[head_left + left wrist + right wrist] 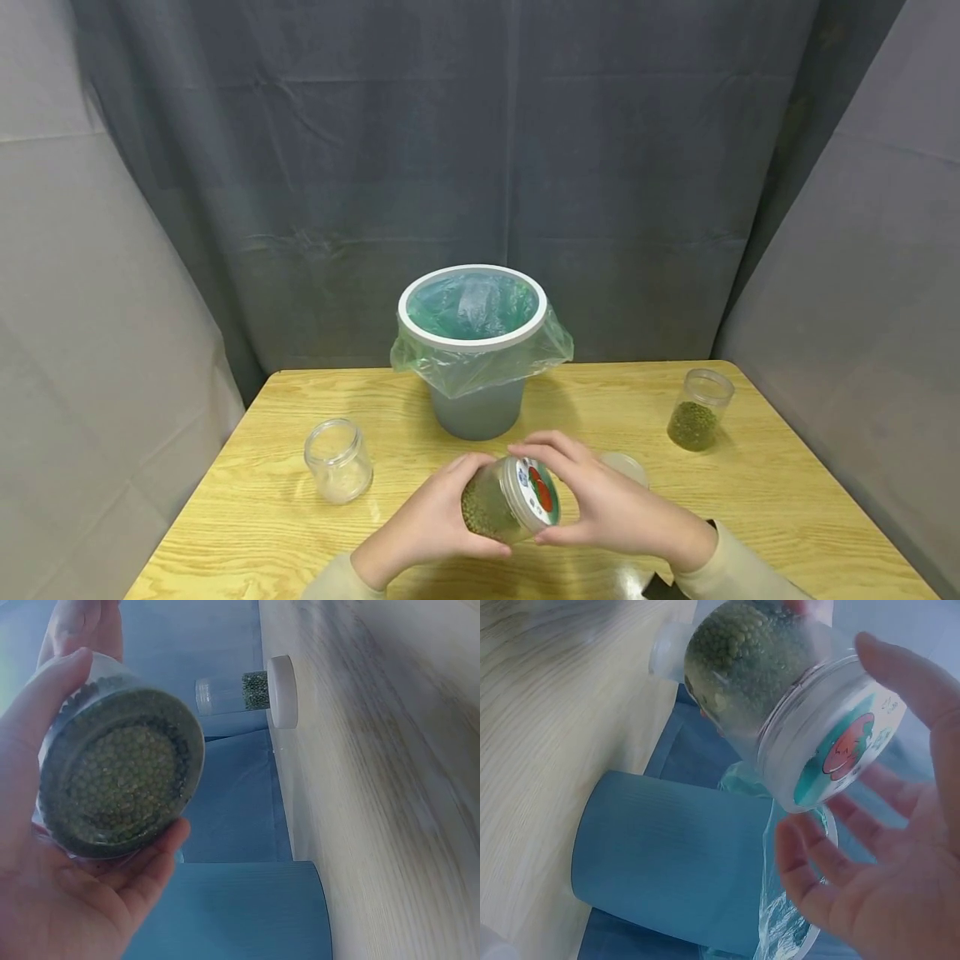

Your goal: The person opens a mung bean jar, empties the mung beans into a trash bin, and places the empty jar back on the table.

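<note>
A clear jar (487, 504) of small green beans is held tilted above the table, its screw lid (537, 492) facing right. My left hand (442, 517) grips the jar's body, thumb and fingers wrapped round it near the base. The beans (124, 776) show through the jar's bottom in the left wrist view. My right hand (592, 492) holds the lid at its edge, thumb on one side and fingertips on the other. A red fruit picture and green band mark the lid's label (847, 750) in the right wrist view.
A bin (480, 408) with a green bag over its white rim stands at the back middle. At left is a lidless glass jar (337, 462); at far right, a lidless jar (699, 412) part filled with green beans. A whitish lid (626, 467) lies behind my right wrist.
</note>
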{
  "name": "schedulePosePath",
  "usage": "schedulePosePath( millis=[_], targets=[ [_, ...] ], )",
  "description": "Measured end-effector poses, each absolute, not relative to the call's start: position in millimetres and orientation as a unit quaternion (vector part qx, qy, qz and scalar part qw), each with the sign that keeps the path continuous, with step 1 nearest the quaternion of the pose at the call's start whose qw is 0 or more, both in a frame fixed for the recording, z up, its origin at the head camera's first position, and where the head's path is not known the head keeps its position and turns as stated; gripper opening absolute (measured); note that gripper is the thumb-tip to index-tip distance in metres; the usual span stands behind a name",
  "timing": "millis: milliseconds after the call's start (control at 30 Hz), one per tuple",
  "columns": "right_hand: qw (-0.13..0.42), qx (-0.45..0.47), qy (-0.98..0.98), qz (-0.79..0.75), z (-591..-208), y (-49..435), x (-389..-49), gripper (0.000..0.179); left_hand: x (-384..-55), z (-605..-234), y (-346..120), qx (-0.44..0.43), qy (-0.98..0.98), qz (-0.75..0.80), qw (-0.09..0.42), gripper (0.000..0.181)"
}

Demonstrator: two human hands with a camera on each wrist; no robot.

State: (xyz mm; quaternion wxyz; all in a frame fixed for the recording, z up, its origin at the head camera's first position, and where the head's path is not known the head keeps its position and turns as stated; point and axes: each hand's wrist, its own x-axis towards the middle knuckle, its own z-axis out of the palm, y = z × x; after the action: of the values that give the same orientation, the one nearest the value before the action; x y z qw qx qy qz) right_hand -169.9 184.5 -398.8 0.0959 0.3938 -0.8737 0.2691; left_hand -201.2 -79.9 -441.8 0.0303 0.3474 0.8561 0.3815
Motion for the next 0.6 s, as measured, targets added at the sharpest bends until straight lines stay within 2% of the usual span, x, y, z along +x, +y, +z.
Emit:
schedulePosePath(
  millis=[133,333,600],
  targets=[
    [0.094,0.430,-0.859,0.262,-399.9,186.6,-170.4,0.092,-202.3,-442.9,-80.6,0.353,0.854,0.381,0.036,0.091],
    [0.127,0.468,-0.842,0.236,-400.9,187.6,-170.8,0.096,-203.1,-446.0,-80.5,0.357,0.850,0.386,0.034,0.088],
    [0.108,0.408,-0.868,0.261,-403.4,185.2,-167.4,0.107,-203.1,-448.1,-79.6,0.353,0.853,0.384,0.025,0.090]
  ],
)
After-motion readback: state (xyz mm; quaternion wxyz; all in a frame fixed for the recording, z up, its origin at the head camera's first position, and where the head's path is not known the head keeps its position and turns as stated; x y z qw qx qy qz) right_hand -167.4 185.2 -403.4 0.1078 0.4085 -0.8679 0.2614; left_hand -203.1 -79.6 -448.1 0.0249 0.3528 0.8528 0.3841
